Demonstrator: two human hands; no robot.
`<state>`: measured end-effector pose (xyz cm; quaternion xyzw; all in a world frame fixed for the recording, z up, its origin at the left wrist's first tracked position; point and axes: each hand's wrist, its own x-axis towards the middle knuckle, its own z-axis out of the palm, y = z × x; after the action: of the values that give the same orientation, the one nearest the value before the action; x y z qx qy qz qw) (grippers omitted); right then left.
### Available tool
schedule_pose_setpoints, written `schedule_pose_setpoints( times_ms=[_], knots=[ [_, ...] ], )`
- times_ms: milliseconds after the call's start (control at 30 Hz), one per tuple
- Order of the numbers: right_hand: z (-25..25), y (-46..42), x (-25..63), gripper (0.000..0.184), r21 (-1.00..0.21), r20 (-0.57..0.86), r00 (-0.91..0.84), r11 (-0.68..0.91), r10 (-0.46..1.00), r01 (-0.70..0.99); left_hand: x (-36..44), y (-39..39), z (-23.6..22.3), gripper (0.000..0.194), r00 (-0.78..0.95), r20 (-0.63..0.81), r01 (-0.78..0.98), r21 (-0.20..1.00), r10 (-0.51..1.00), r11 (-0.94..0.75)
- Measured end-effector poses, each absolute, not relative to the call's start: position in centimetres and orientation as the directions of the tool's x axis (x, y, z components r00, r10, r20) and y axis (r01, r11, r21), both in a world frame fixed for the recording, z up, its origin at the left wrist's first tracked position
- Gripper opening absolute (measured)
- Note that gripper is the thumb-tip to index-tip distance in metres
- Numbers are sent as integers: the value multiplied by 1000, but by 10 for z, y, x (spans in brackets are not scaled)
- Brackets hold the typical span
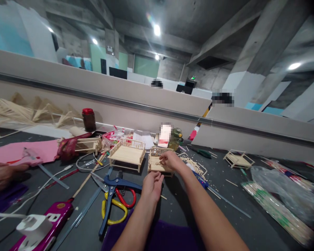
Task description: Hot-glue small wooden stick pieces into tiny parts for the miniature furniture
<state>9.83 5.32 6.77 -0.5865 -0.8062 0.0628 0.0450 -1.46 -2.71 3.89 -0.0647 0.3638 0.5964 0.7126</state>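
1. Head view: small wooden model bed [160, 163], pale sticks, one; standing on the dark desk [225, 205] directly before me, between my two hands.
2. Left hand [152, 184], mine: palm turned partly up, fingers loosely bent, tips at the model's front lower edge; whether they grip it I cannot tell.
3. Right hand [169, 161], mine: fingers curled, thumb and forefinger drawn close together just over the model's deck; whether a piece sits between them I cannot tell.
4. Larger wooden bed [127, 156], railed, one; upright just to the left of my model.
5. Blue-handled tool [110, 195], one; lying with scissors that show a yellow loop [103, 209] and a red loop [134, 199], left of my left forearm.
6. Loose short sticks [199, 168], a heap; beyond my right wrist.
7. Small wooden piece [238, 160], railed, one; farther right, well apart from my hands.
8. Clear packet of sticks [276, 211], one; far right, beside crumpled plastic.
9. Purple power strip [60, 216], one; near left, white plug [34, 226] fitted.
10. Another person's hand [1, 177], one; left edge, near pink sheet [45, 150].
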Motion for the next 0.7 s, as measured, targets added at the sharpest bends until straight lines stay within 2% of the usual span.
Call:
schedule_pose_setpoints(
  times_ms=[100,267,700],
  knots=[
    [76,53,106,32,-132,19,-291,291,957,948,-15,-31,42,26,-20,-605,-903,352,796,245],
    [81,52,106,26,-57,22,-246,247,969,967,-10,-38,41,23,-99,-634,-905,377,767,195],
    [67,59,93,21,-23,-31,-290,289,957,957,-5,-43,41,19,-47,-597,-887,394,801,241]
  ],
)
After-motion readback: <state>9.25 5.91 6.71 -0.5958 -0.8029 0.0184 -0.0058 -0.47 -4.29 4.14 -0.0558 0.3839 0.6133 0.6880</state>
